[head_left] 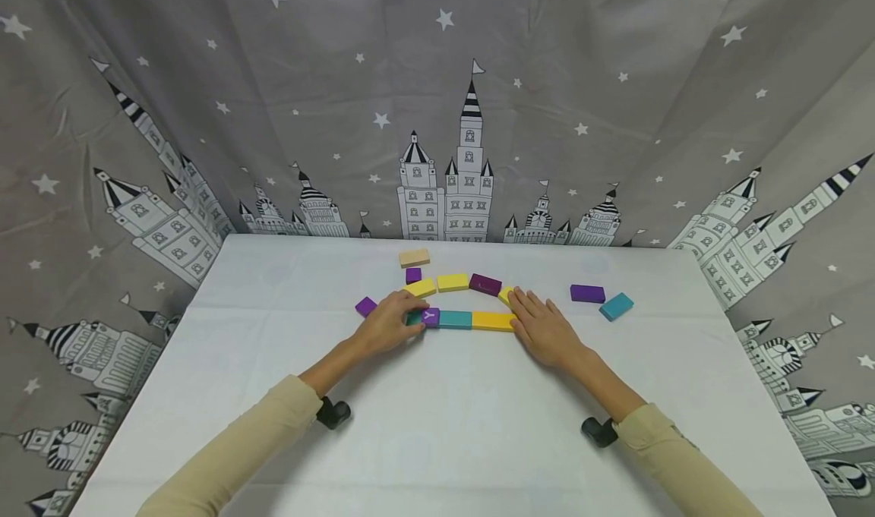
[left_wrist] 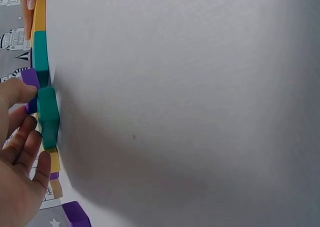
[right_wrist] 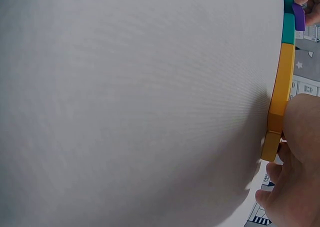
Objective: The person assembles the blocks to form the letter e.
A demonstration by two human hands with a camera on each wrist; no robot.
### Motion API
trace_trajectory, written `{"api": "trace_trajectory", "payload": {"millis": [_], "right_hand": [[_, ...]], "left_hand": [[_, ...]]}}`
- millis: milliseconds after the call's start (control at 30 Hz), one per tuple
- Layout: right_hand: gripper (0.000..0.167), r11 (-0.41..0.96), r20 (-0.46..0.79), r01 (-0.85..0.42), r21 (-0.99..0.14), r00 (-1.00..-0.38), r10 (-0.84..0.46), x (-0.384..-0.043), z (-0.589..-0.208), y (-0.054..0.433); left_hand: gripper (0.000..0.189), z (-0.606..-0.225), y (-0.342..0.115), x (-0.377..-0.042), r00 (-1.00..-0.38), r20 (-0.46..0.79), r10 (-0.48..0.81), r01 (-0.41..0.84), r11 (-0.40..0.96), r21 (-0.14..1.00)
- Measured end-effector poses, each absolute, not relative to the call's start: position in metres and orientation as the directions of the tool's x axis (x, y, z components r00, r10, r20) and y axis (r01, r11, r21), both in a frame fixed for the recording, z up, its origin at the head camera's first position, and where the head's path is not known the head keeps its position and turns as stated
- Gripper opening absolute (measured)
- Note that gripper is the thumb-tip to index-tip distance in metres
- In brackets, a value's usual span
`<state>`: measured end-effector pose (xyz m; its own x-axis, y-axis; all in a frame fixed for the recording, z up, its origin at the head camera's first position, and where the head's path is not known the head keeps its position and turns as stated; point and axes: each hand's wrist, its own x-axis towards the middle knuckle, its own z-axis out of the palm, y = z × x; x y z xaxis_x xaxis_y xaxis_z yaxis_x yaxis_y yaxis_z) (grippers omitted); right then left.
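Note:
My left hand (head_left: 390, 325) pinches a small purple block (head_left: 431, 317) marked with a Y. In the left wrist view, the thumb presses the purple block (left_wrist: 30, 79) beside two teal blocks (left_wrist: 48, 117). The purple block sits in a straight row, with a teal block (head_left: 455, 319) and a yellow-orange block (head_left: 492, 321) to its right. My right hand (head_left: 547, 333) lies with its fingers extended at the row's right end. Its fingertips touch a tilted yellow block (head_left: 504, 295), and its thumb side is against the yellow-orange piece (right_wrist: 281, 87).
Behind the row, two yellow blocks (head_left: 453, 282) and a maroon block (head_left: 485, 285) form an arc. Purple blocks (head_left: 365, 307) and a tan block (head_left: 414, 258) lie around its left side. Farther right are a purple block (head_left: 587, 294) and a teal block (head_left: 617, 307).

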<state>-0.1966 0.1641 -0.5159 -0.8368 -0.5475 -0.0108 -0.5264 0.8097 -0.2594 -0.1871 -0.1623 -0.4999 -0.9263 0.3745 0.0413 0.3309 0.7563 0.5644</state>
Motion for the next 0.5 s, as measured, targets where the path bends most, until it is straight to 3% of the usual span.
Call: {"api": "trace_trajectory", "payload": {"millis": [500], "right_hand": [[0.058,0.812,-0.017,-0.522,-0.260,-0.839,-0.544,-0.1963,-0.5166,0.1640]], "left_hand": [[0.040,-0.5025,-0.1642,-0.1876,-0.925,0.046,0.378,0.336,0.753,0.566]]}}
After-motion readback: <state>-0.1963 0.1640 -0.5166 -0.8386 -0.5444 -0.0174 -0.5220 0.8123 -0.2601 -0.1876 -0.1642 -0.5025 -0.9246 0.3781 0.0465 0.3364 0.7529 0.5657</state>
